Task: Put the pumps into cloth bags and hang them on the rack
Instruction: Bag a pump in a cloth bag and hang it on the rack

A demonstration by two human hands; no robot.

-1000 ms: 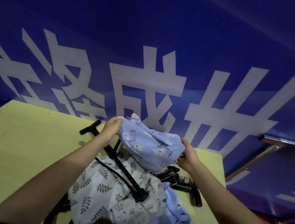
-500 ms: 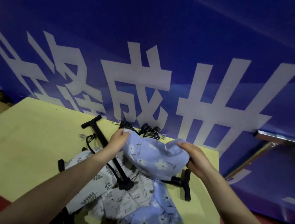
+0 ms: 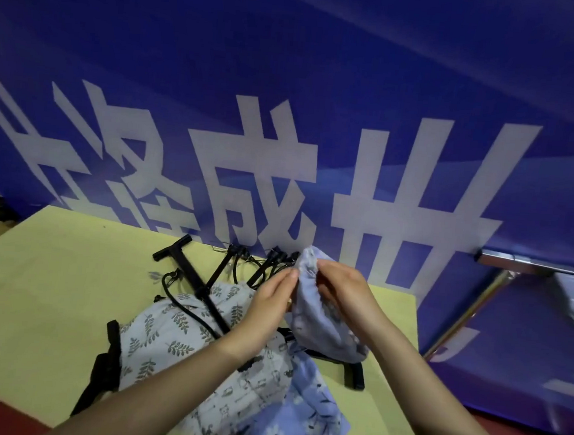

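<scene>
Left hand: the left hand point(image 3: 270, 296) is reaching up to the gathered rim of the blue bag point(image 3: 322, 323), its fingertips pinching the cloth at the edge nearest it.
Right hand: the right hand point(image 3: 343, 287) is curling over the top of the same bag, thumb and fingers gripping the bunched opening from the other side.
Blue bag: it is hanging between the two hands, lifted off the table point(image 3: 49, 301), its body drooping down under the right wrist.
Pump with the T-handle: a black pump point(image 3: 201, 289) is lying just left of the left hand, slanting from its handle at the far side down toward the left wrist, with a black hose looping beside it.
Other pumps: more black pump parts point(image 3: 268, 262) are lying just beyond the hands by the wall; another black piece point(image 3: 354, 373) is sticking out below the right forearm.
Leaf-print bag: a pale bag point(image 3: 166, 338) is spreading under the left forearm.
Flowered blue bag: another bag point(image 3: 300, 421) is lying crumpled between the forearms, nearer me.
Backdrop: a blue banner point(image 3: 287, 114) with big white characters is standing behind the hands.
Metal bar: a shiny bar point(image 3: 532, 269) is showing well to the right of the right hand.
</scene>
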